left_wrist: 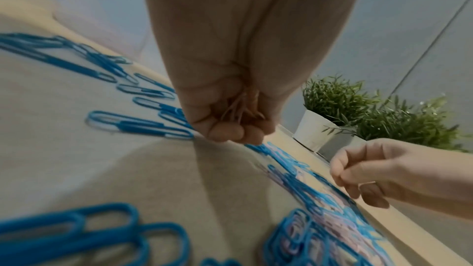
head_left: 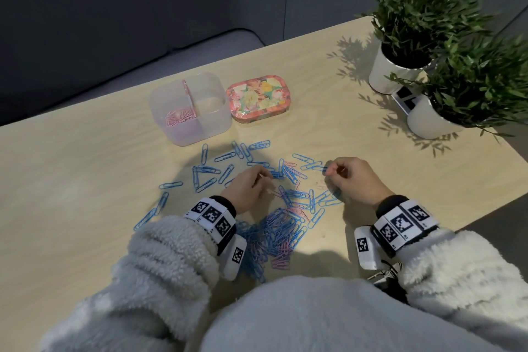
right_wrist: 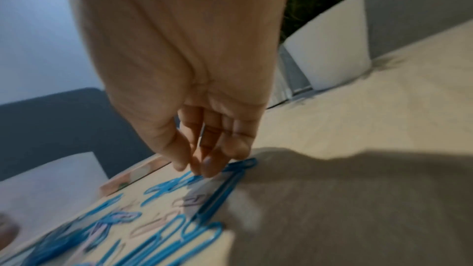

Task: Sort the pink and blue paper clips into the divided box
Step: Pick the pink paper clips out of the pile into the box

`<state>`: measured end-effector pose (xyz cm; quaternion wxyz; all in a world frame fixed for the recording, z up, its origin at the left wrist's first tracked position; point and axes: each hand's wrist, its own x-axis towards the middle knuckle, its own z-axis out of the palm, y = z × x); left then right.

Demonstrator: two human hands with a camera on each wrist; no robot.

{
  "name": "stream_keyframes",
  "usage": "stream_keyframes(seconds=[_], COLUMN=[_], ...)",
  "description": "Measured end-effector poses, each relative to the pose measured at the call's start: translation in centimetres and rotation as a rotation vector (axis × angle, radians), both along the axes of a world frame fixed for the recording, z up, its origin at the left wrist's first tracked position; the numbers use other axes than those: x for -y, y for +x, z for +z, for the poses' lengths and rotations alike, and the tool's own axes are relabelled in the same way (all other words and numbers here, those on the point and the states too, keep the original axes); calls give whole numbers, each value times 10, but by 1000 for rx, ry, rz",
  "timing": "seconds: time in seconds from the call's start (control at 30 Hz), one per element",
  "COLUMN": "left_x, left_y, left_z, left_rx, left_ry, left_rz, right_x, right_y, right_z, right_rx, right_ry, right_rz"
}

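A translucent divided box (head_left: 218,123) stands at the far middle of the table, with pink clips (head_left: 180,117) in its left compartment. Blue paper clips (head_left: 225,156) lie scattered before it, and a dense blue and pink pile (head_left: 274,234) sits between my wrists. My left hand (head_left: 264,180) hovers over the scatter with fingers curled round a bunch of pink clips (left_wrist: 243,108). My right hand (head_left: 330,171) has thumb and fingertips pinched together at a clip on the table, beside a blue clip (right_wrist: 240,166). The pinched clip's colour is hidden.
A floral tin (head_left: 258,98) sits right of the box. Two potted plants in white pots (head_left: 394,71) (head_left: 431,120) stand at the far right, with a small tagged block (head_left: 404,98) between them. The table's right edge runs close to my right wrist.
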<state>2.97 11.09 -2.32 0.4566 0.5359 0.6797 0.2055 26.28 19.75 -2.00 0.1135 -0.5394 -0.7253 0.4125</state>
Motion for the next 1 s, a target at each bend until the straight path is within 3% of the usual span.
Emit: stream_keyframes(seconds=[0.13, 0.37, 0.5, 0.57, 0.7, 0.8, 1.0], left_x=[-2, -4, -4, -2, 9, 14, 9], left_y=[0, 10, 11, 8, 0, -6, -2], left_z=[-1, 3, -2, -3, -6, -7, -5], left_rx=[80, -306, -391, -404, -424, -385, -381], left_ry=[-75, 79, 84, 68, 34, 49, 57], left_rz=[70, -185, -292, -302, -289, -220, -218], right_x=[6, 7, 10, 10, -2, -7, 1], right_y=[-3, -18, -22, -21, -28, -44, -61], right_z=[-2, -4, 2, 1, -1, -1, -7], right_rx=[199, 286, 365, 278, -50, -120, 260], right_ry=[26, -18, 83, 81, -16, -109, 25], right_rz=[125, 172, 289, 254, -38, -143, 115])
